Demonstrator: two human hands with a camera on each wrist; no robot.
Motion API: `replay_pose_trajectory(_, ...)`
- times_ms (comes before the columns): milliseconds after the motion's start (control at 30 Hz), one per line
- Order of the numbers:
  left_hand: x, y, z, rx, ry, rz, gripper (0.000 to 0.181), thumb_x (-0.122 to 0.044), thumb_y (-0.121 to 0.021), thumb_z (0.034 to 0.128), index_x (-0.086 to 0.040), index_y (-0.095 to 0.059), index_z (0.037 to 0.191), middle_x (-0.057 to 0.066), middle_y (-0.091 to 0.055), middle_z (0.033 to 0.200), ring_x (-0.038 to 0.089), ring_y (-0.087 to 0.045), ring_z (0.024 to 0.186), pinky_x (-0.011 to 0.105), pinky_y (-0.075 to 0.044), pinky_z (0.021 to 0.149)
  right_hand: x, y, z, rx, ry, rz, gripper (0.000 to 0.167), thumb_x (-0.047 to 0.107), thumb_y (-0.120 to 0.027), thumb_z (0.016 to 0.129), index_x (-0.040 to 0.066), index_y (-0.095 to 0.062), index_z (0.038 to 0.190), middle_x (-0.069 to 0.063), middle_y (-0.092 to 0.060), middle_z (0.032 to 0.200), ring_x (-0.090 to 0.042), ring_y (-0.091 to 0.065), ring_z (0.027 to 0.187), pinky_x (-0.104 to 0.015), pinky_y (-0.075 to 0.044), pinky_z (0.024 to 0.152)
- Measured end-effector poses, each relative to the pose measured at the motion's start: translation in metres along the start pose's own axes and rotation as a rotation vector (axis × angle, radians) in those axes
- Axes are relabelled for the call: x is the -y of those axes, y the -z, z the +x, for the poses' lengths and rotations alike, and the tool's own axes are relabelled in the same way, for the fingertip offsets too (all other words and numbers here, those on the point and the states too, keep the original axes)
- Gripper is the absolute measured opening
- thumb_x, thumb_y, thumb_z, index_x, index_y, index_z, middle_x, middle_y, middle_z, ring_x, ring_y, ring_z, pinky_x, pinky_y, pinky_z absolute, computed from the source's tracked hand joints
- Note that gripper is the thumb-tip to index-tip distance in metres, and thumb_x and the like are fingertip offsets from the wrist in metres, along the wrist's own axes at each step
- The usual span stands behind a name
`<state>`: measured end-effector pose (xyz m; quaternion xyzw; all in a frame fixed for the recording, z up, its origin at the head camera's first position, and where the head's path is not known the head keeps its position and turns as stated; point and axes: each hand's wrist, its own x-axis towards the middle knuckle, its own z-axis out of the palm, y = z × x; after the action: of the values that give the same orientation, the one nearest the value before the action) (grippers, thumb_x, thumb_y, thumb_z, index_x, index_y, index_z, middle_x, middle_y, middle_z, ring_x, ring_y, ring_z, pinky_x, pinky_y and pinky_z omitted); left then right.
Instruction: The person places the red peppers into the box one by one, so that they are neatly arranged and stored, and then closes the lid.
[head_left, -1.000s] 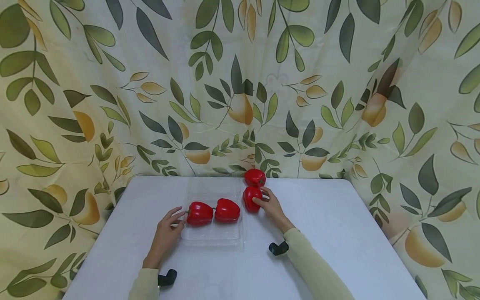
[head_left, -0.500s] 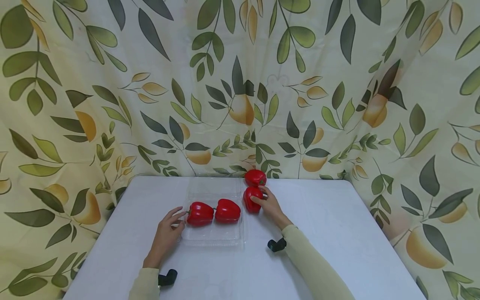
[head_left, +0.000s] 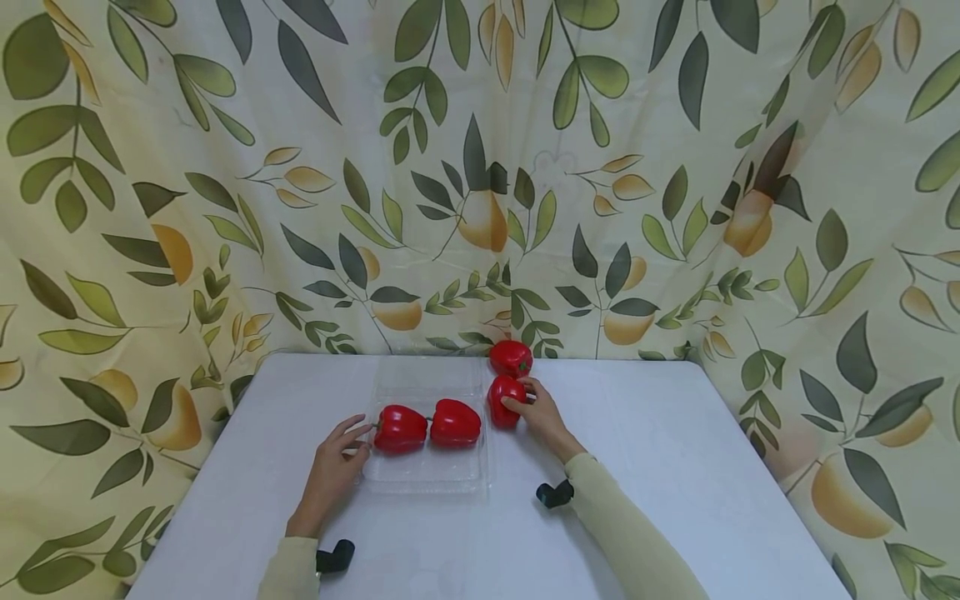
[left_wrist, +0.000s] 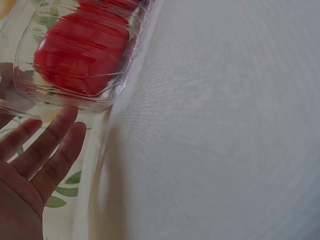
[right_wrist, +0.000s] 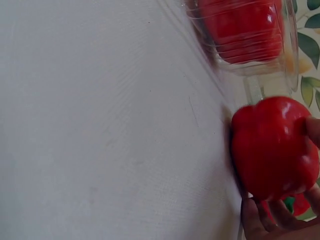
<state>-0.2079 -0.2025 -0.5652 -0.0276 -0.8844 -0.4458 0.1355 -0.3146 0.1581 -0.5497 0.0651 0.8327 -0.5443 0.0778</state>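
Two red bell peppers, a left one [head_left: 401,429] and a right one [head_left: 455,423], lie side by side in a clear plastic clamshell container [head_left: 423,479]. At its left edge is my left hand [head_left: 336,462], with extended fingers [left_wrist: 52,167] by the plastic wall. Just right of the container, my right hand [head_left: 543,417] grips a third bell pepper [right_wrist: 272,150], thumb on one side and fingers on the other. This pepper rests on the table or sits very close to it; I cannot tell which. Behind it lies another red bell pepper [head_left: 511,358].
A white cloth covers the table [head_left: 637,467]. The container's raised lid [head_left: 427,372] is towards the back edge. A leaf-patterned curtain [head_left: 480,208] hangs behind and around the table. Black mounts [head_left: 555,494] are on both wrists.
My right thumb has slid slightly left over the gripped bell pepper. The container, the other peppers and my left hand stay where they were.
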Motion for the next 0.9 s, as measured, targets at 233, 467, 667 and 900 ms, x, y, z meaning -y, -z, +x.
replay_pose_trajectory(233, 0.001, 0.000, 0.000, -0.002, -0.010, 0.003, 0.033, -0.009, -0.065, 0.0903, -0.009, -0.068, 0.123, 0.007, -0.056, 0.141, 0.023, -0.070, 0.098, 0.024, -0.060, 0.078, -0.004, 0.001, -0.002, -0.003, -0.004, -0.004, 0.061, 0.032, -0.076, 0.084, 0.013, -0.042, 0.132, -0.014, -0.047, 0.141, -0.035, -0.044, 0.132, -0.050, -0.051, 0.103)
replay_pose_trajectory(467, 0.001, 0.001, -0.001, 0.001, -0.023, -0.015, 0.034, -0.007, -0.065, 0.0898, -0.009, -0.068, 0.123, 0.008, -0.056, 0.141, 0.023, -0.070, 0.097, 0.019, -0.059, 0.077, -0.006, 0.003, -0.001, 0.005, -0.003, 0.007, 0.070, 0.029, -0.077, 0.083, 0.014, -0.036, 0.137, -0.016, -0.046, 0.141, -0.036, -0.044, 0.132, -0.050, -0.052, 0.102)
replay_pose_trajectory(667, 0.001, 0.001, 0.000, 0.005, -0.025, -0.019, 0.034, -0.006, -0.065, 0.0898, -0.008, -0.068, 0.123, 0.008, -0.055, 0.142, 0.023, -0.070, 0.097, 0.016, -0.057, 0.077, -0.005, 0.008, -0.008, 0.041, 0.010, -0.006, 0.082, 0.027, -0.078, 0.081, 0.023, -0.032, 0.149, -0.016, -0.044, 0.145, -0.039, -0.042, 0.135, -0.053, -0.053, 0.099)
replay_pose_trajectory(900, 0.002, 0.000, 0.000, 0.008, -0.021, -0.013, 0.034, -0.007, -0.065, 0.0901, -0.009, -0.068, 0.124, 0.009, -0.055, 0.142, 0.024, -0.070, 0.098, 0.021, -0.059, 0.078, -0.007, 0.016, -0.014, 0.067, 0.015, -0.042, 0.075, 0.034, -0.075, 0.083, 0.022, -0.040, 0.148, -0.014, -0.046, 0.145, -0.037, -0.042, 0.134, -0.049, -0.055, 0.097)
